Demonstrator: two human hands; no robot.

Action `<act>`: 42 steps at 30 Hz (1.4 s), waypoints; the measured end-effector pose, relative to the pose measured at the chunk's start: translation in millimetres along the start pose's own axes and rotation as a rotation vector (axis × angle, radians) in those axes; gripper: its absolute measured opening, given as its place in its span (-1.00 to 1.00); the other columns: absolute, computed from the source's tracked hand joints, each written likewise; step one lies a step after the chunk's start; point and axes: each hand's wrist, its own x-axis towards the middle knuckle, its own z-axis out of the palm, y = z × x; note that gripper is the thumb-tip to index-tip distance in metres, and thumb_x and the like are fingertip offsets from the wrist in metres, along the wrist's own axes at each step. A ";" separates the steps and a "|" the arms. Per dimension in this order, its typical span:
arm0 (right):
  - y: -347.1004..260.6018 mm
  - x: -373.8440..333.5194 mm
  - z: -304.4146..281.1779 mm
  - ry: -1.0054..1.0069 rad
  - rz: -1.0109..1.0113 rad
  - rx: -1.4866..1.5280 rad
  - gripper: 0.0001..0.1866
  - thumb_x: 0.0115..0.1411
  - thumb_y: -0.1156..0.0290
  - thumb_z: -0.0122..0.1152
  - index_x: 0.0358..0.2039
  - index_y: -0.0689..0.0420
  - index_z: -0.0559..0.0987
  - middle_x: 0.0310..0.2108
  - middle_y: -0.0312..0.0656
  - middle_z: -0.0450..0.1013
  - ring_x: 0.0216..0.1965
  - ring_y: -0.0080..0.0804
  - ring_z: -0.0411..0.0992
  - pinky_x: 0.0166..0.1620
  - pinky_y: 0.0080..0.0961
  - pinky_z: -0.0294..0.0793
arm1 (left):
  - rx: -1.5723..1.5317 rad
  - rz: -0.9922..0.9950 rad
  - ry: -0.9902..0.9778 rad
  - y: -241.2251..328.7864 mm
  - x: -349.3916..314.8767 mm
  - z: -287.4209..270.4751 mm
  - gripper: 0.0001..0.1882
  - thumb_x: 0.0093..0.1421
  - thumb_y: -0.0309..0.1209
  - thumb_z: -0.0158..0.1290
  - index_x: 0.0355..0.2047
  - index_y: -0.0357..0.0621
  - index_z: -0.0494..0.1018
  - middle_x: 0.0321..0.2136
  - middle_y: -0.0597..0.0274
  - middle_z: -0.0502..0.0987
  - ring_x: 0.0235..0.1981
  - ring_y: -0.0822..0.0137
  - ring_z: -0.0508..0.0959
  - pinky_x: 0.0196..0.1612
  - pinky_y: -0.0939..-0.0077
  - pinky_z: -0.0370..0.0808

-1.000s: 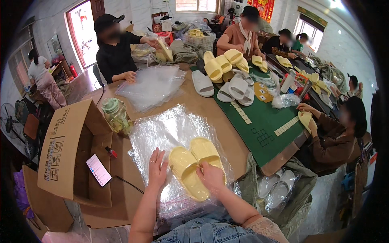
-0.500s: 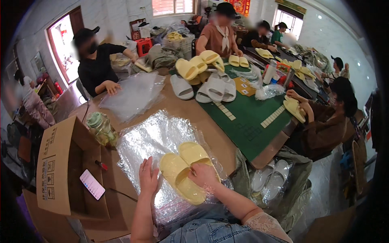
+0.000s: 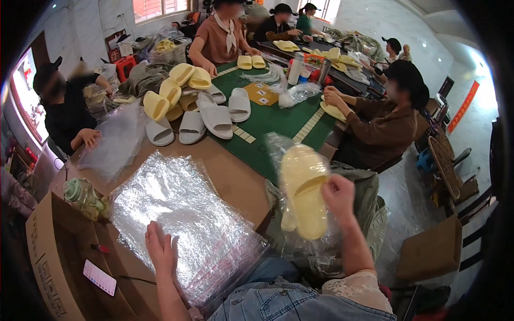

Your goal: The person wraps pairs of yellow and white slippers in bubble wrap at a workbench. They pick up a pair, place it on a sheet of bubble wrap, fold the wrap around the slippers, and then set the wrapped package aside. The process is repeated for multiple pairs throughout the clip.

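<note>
My right hand [image 3: 338, 197] is closed on a pair of yellow slippers [image 3: 305, 187] inside a clear plastic bag, gripping them at the right edge. They hang over the olive-green sack [image 3: 364, 184] at the table's right side, clear of the bag stack. Fingers stretched out, my left hand [image 3: 160, 247] rests at the near left part of a stack of shiny clear plastic bags [image 3: 198, 214] and holds nothing.
Beyond the stack, yellow slippers [image 3: 170, 92] and grey slippers [image 3: 216, 117] are heaped beside a green mat [image 3: 257, 155]. To the left stand a lidded jar [image 3: 80, 191] and an open cardboard box [image 3: 40, 235], near a phone [image 3: 100, 277]. Several co-workers sit around the tables.
My right hand has lifted the bagged yellow slippers off the stack and carried them right, over the sack. My left hand stays by the stack. The view has turned right.
</note>
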 end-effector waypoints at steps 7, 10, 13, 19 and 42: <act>159.6 -12.2 -54.9 -0.044 0.423 -0.693 -0.71 -0.04 0.15 0.37 -0.47 0.13 0.64 -0.48 -0.01 0.57 -0.38 -0.02 0.58 -0.29 -0.14 0.55 | 0.057 0.100 -0.001 -6.1 3.7 0.8 -0.34 0.26 -0.38 0.10 0.34 -0.27 0.20 0.30 -0.14 0.31 0.33 -0.15 0.24 0.40 0.05 0.11; 202.4 -20.4 -19.9 -0.082 0.507 -0.858 -0.69 0.00 0.11 0.38 -0.36 0.07 0.67 -0.35 -0.03 0.62 -0.28 0.01 0.60 -0.19 -0.10 0.59 | 0.064 0.086 0.002 -8.9 3.3 0.3 -0.33 0.26 -0.39 0.11 0.34 -0.26 0.20 0.30 -0.13 0.30 0.34 -0.15 0.23 0.40 0.06 0.11; 202.8 -16.1 12.7 -0.087 0.513 -0.865 -0.69 0.08 0.19 0.30 -0.24 0.11 0.62 -0.26 0.01 0.62 -0.21 0.03 0.60 -0.14 -0.07 0.58 | 0.073 0.081 -0.003 -9.3 1.8 -1.1 -0.33 0.25 -0.39 0.12 0.34 -0.26 0.20 0.31 -0.13 0.29 0.35 -0.14 0.22 0.40 0.07 0.10; 194.8 -23.6 72.0 -0.215 0.339 -0.747 -0.70 0.08 0.23 0.26 -0.24 0.15 0.58 -0.28 0.04 0.59 -0.19 0.04 0.59 -0.14 -0.06 0.56 | 0.073 0.064 -0.018 -1.8 3.4 -2.2 -0.31 0.23 -0.42 0.14 0.34 -0.27 0.20 0.31 -0.15 0.29 0.35 -0.12 0.21 0.40 0.08 0.11; 213.3 -65.4 7.9 -1.166 0.409 -1.021 -0.52 -0.01 0.00 0.32 -0.17 0.05 0.73 -0.11 -0.11 0.64 -0.04 -0.22 0.60 -0.03 -0.28 0.57 | 0.139 0.074 -0.029 1.9 -0.3 -4.4 -0.28 0.20 -0.38 0.20 0.33 -0.24 0.22 0.29 -0.18 0.30 0.35 -0.14 0.22 0.39 0.05 0.12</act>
